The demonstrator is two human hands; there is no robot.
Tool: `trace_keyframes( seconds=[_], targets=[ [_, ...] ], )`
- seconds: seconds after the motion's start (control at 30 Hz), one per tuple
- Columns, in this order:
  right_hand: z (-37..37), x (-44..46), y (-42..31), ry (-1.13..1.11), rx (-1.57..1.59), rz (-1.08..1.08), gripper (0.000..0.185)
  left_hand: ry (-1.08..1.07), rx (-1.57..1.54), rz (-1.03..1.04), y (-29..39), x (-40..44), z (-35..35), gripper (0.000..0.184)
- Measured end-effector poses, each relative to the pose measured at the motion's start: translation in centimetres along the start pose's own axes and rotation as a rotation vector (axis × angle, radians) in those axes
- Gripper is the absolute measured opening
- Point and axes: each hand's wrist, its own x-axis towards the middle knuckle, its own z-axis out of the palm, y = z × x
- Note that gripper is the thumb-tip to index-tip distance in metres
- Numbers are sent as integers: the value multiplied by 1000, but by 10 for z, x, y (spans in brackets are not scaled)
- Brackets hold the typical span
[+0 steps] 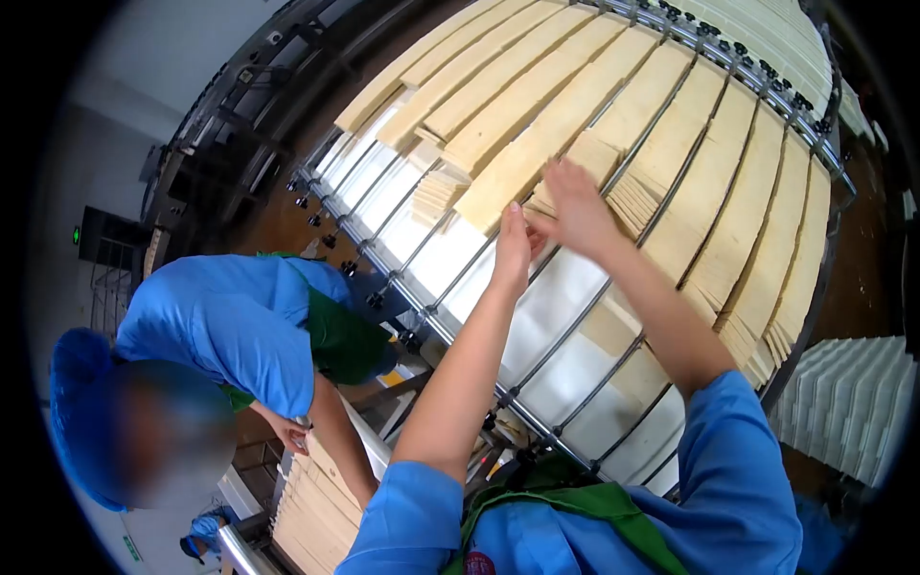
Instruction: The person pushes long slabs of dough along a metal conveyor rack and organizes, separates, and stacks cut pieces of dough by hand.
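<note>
Blurred right hand [581, 207], part-hidden pale sheets [634, 201], left hand [515, 247], grip unclear

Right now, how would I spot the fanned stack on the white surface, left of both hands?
Find the big white surface. In the picture, the stack sits left of the wearer's left hand. Unlike the long bands above it, it's short, with layered edges.

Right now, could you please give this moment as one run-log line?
left hand: at tan sheets, grip unclear | right hand: at same sheets, blurred | metal rods: between rows | co-worker: bent over, lower left
</note>
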Motion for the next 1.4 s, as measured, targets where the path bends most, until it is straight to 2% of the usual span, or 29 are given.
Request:
trace_keyframes(
  seconds=[0.03,0.1,0.17,0.27,0.33,0.37,0.4,0.47,0.5,0.53,0.6,0.7,0.73,0.8,0.9,0.93,1.0,1.03,1.07,1.13,1.17,1.2,1.23,1.27,1.3,1.33,1.37,1.4],
  targets=[
    [12,-8,-5,1,3,-11,64,24,105,41,5,-11,-2,69],
    [48,-21,-10,118,-331,-92,50,48,219,86,5,-32,-13,69],
    [48,-25,-13,141,-285,-91,49,141,259,146,-9,-60,-32,66],
    [38,-25,-12,254,-288,-136,44,129,336,231,-24,-143,-53,56],
    [36,-17,-10,170,-264,-35,43,106,415,241,-46,-200,-71,49],
    [22,-9,-15,-94,-221,85,46,109,376,199,-56,-230,-77,46],
    [28,-10,-16,-93,-214,68,46,80,402,191,-65,-260,-82,45],
    [46,-13,-9,7,-468,56,50,71,354,126,-90,-314,-88,43],
    [46,-14,-12,-131,-452,144,53,98,286,43,-105,-339,-92,42],
    [48,-15,-14,-132,-445,122,53,119,278,49,-119,-359,-97,42],
    [55,-10,-13,-144,-487,235,55,40,161,-170,-136,-387,-109,42],
    [63,-5,-8,-119,-476,291,58,105,200,-120,-121,-413,-110,41],
    [68,-4,-3,-96,-477,324,59,132,181,-111,-119,-423,-111,41],
    [129,9,43,109,-559,310,61,242,199,-44,-121,-440,-109,41],
    [154,36,86,216,-231,258,79,334,127,-23,-160,-464,-119,40],
    [160,42,99,312,-349,228,86,334,117,-20,-168,-474,-118,39],
    [193,71,158,273,-396,241,85,417,93,-31,-159,-488,-115,38],
    [161,60,135,211,-422,209,79,489,33,-9,-169,-492,-128,38],
    [92,42,104,-70,-373,423,74,541,-7,0,-187,-500,-154,38],
    [76,19,52,129,-409,300,60,966,423,93,-224,-508,-195,42],
    [79,-1,35,271,-156,106,50,972,404,98,-223,-515,-201,42],
    [86,-17,8,403,108,-111,41,1278,383,66,-226,-523,-196,48],
    [90,-41,-38,282,361,-88,38,1567,369,25,-225,-529,-201,55],
    [87,-71,-100,161,611,-61,36,1599,296,15,-246,-531,-218,70],
    [78,-96,-176,-37,774,1,35,1595,381,20,-243,-533,-223,74],
    [86,-107,-224,-44,564,-447,36,1588,469,20,-236,-534,-225,78],
    [68,-121,-295,-258,584,-506,41,1580,464,31,-232,-530,-233,78],
    [69,-125,-347,-407,633,-740,43,1536,382,98,-231,-524,-238,82]
  ],
)
